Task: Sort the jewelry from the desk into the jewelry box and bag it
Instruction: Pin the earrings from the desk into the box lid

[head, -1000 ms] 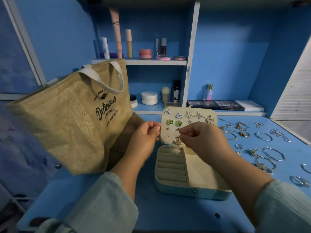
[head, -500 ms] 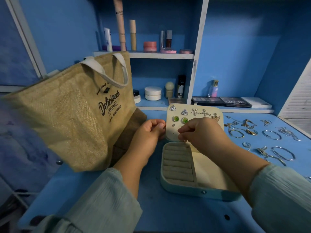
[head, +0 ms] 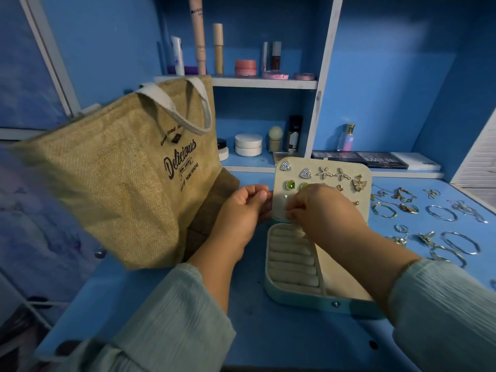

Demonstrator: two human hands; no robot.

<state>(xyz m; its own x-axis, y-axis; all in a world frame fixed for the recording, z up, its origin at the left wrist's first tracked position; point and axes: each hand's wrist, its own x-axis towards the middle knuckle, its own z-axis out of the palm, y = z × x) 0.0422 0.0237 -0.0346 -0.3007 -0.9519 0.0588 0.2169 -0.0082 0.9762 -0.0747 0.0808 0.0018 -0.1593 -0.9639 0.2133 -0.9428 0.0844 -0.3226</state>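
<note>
While blue walls enclose the blue desk (head: 268, 342), left hand (head: 241, 210) grips the lid (head: 362, 170); right hand (head: 322, 210) pinches something unseen.

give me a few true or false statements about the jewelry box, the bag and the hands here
1. The jewelry box lies open, its lid upright. True.
2. The ring rolls in the box are full of rings. False: no rings sit in them.
3. The burlap bag stands left of the box. True.
4. All jewelry is off the desk. False: bangles and other pieces lie right of the box.
5. The left hand is at the lid's left edge. True.
6. The right hand rests flat on the desk. False: its fingers are bunched at the lid's panel.
</note>
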